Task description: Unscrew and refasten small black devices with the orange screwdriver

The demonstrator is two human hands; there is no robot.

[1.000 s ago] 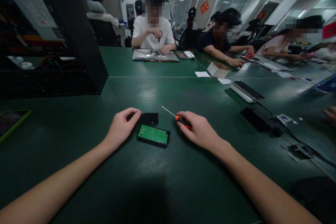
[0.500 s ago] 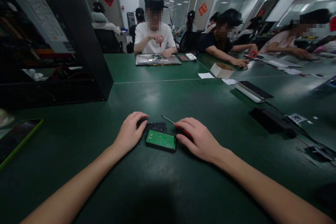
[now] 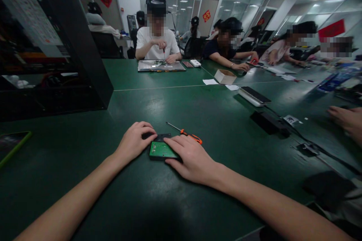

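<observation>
A small black case with a green circuit board in it lies on the green table in front of me. My right hand rests on its right part, fingers curled over the board's edge. My left hand has its fingers bent onto a black cover piece just behind the board. An orange-handled screwdriver lies loose on the table just behind my right hand, its thin shaft pointing left and away.
A large black cabinet stands at the left. A green-edged phone lies at the left edge. To the right are a white device, black boxes with cables and another person's hand. Several people sit at the far side.
My right hand let go of the screwdriver, which now lies on the table, and moved left onto the circuit board. My left hand stayed on the black cover.
</observation>
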